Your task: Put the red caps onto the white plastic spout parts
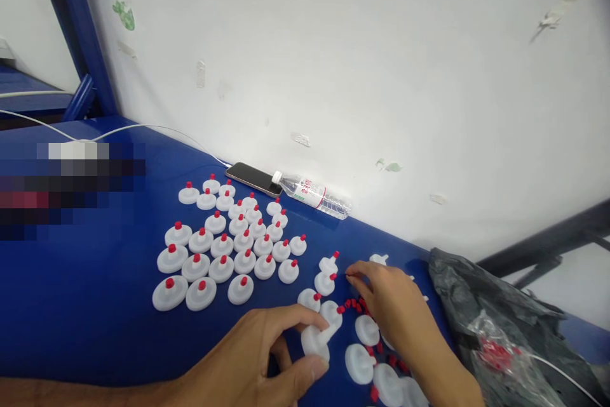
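Note:
My left hand (276,346) pinches a white round lid with a spout (315,343) between thumb and fingers. No red tip shows on that lid's spout. To its right, my right hand (388,296) hovers over the blue surface with thumb and index finger pressed together; what is between them, if anything, is hidden. Small red tips (353,303) lie loose beneath and beside the right hand. Several bare white lids (361,364) lie around them, partly covered by the right forearm. Close to my left fingertips are a few lids with red tips (325,283).
Many red-tipped white lids (222,246) stand in loose rows to the left on the blue table (119,343). A phone (254,178) on a cable and a water bottle (314,196) lie along the wall. A black plastic bag (495,312) holds a clear bag of red pieces (495,353).

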A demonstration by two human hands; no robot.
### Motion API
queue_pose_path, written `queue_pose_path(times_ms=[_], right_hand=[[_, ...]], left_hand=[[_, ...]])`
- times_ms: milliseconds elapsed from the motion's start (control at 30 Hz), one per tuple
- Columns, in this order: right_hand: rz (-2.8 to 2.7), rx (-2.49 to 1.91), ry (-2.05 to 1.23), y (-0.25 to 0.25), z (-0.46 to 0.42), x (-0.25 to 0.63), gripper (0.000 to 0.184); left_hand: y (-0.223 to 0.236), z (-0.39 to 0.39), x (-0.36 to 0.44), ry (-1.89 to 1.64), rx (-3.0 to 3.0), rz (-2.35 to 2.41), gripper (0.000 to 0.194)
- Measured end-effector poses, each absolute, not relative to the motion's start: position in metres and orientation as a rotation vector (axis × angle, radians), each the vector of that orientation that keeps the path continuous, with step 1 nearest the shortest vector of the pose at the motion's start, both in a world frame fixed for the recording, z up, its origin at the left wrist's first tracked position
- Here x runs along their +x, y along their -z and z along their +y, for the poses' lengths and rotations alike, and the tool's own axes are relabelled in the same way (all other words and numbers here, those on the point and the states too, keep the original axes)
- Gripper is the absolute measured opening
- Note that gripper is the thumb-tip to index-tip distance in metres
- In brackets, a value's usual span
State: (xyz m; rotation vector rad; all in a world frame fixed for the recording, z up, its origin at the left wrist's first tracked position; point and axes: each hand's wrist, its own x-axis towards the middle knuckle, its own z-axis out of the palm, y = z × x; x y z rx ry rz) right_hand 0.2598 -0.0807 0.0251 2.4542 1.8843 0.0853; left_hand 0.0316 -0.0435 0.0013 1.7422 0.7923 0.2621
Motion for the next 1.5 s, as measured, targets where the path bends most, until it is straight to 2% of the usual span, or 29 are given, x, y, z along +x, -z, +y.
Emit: queue_pose_path(times_ms=[167, 300, 433, 533, 600, 900, 1167, 1500], right_hand=[[1.843, 2.419, -0.117, -0.024, -0.080, 0.260, 0.024], [2.019, 2.625, -0.046, -0.035, -0.083, 0.261, 0.020], [2.276, 2.806, 0.601, -0.058, -0.094, 0.249, 0.025], [2.266, 2.676, 1.075, -0.069, -0.100, 0.236, 0.026], [2.270, 2.577, 1.215, -0.070, -0.100, 0.230, 0.022], [2.200, 2.557, 1.297, -0.068, -0.097, 0.232, 0.018], [2.128, 2.596, 1.408, -0.069, -0.100, 0.232, 0.021], [2.271, 2.504, 1.122, -0.068, -0.098, 0.228, 0.022]], left_hand=[[-0.004, -0.044, 0.032, -0.250, 1.736, 0.793, 0.043], [-0.007, -0.043, 0.033, -0.270, 1.702, 0.787, 0.046], [-0.005, -0.042, 0.032, -0.275, 1.692, 0.800, 0.049], [-0.002, -0.039, 0.031, -0.260, 1.679, 0.784, 0.050], [0.000, -0.037, 0.031, -0.222, 1.672, 0.746, 0.051], [0.023, -0.041, 0.030, -0.259, 1.659, 0.737, 0.049], [0.014, -0.035, 0.030, -0.226, 1.611, 0.686, 0.052], [0.017, -0.037, 0.031, -0.230, 1.565, 0.733, 0.056]])
